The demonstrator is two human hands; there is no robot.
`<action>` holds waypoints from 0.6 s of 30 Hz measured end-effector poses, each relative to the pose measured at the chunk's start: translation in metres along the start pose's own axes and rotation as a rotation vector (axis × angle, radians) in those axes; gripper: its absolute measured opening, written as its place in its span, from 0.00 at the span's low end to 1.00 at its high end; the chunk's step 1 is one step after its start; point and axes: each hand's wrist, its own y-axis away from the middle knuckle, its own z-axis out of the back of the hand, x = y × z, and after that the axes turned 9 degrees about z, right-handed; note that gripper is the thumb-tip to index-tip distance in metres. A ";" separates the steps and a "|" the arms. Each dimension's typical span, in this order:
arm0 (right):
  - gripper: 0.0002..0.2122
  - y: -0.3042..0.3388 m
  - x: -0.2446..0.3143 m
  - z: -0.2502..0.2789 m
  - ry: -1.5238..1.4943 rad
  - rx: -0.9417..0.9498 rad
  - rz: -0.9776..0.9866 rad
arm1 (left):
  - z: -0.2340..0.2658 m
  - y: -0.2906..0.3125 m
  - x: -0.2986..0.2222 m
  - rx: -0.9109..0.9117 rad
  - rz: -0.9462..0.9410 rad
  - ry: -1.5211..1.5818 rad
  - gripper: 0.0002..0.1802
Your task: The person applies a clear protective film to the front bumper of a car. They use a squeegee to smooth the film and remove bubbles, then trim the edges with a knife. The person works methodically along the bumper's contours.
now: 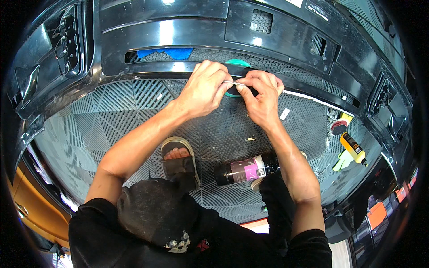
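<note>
My left hand (203,89) and my right hand (262,96) meet at the lower edge of a glossy black car bumper (187,29). Between their fingertips runs a thin, pale strip (234,83), pinched from both sides; its material is hard to make out. Just behind the fingers a green ring-shaped thing (237,62) shows in part, most of it covered by the hands and the bumper's edge. To the right of my right hand, a whitish line (308,96) follows the bumper's lower edge.
A dark bottle with a purple label (246,169) lies by my feet. At the right are a yellow bottle (353,147), a pale glove (343,161) and a round sanding pad (339,127). A blue cloth (172,53) shows through the bumper opening. Grey grid tiles (134,100) cover the floor.
</note>
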 end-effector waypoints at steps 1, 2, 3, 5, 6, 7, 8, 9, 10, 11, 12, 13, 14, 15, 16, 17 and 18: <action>0.08 0.000 0.001 0.000 0.015 0.017 -0.006 | 0.000 0.000 0.000 0.002 -0.009 0.004 0.04; 0.09 -0.001 0.003 0.002 0.029 0.034 -0.011 | 0.001 0.000 0.000 0.002 -0.017 0.007 0.04; 0.10 -0.002 0.004 0.003 0.044 0.051 -0.016 | 0.001 0.000 0.002 0.007 -0.026 0.012 0.05; 0.12 -0.004 0.010 0.004 0.076 0.068 0.008 | 0.002 0.002 0.005 0.015 -0.046 0.023 0.07; 0.14 -0.005 0.011 0.004 0.093 0.076 0.020 | 0.003 0.003 0.006 0.017 -0.059 0.026 0.08; 0.13 -0.005 0.010 0.004 0.080 0.092 0.029 | 0.004 0.005 0.007 0.019 -0.072 0.029 0.10; 0.12 -0.005 0.009 0.003 0.083 0.087 0.030 | 0.005 0.005 0.008 0.021 -0.087 0.033 0.12; 0.11 -0.004 0.007 0.002 0.086 0.081 0.031 | 0.006 0.005 0.008 0.030 -0.095 0.031 0.13; 0.10 -0.004 0.006 0.002 0.088 0.076 0.032 | 0.008 0.005 0.009 0.039 -0.103 0.029 0.14; 0.09 -0.003 0.005 0.000 0.082 0.056 0.037 | 0.009 0.005 0.008 0.050 -0.108 0.025 0.16; 0.08 -0.003 0.005 -0.001 0.076 0.036 0.041 | 0.009 0.005 0.006 0.025 -0.101 0.018 0.16; 0.07 -0.003 0.004 -0.002 0.070 0.015 0.044 | 0.008 0.005 0.003 0.001 -0.093 0.012 0.17; 0.07 -0.003 0.004 -0.004 0.061 0.003 0.045 | 0.009 0.006 0.002 -0.022 -0.085 0.004 0.17; 0.06 -0.003 0.004 -0.006 0.052 -0.010 0.046 | 0.009 0.006 0.003 -0.015 -0.082 0.006 0.19; 0.06 -0.002 0.003 -0.007 0.043 -0.023 0.047 | 0.009 0.006 0.005 -0.008 -0.079 0.008 0.20; 0.06 -0.002 0.003 -0.007 0.039 -0.026 0.047 | 0.009 0.006 0.005 -0.002 -0.076 0.011 0.22; 0.06 -0.002 0.003 -0.006 0.034 -0.029 0.046 | 0.008 0.006 0.004 -0.009 -0.022 0.053 0.23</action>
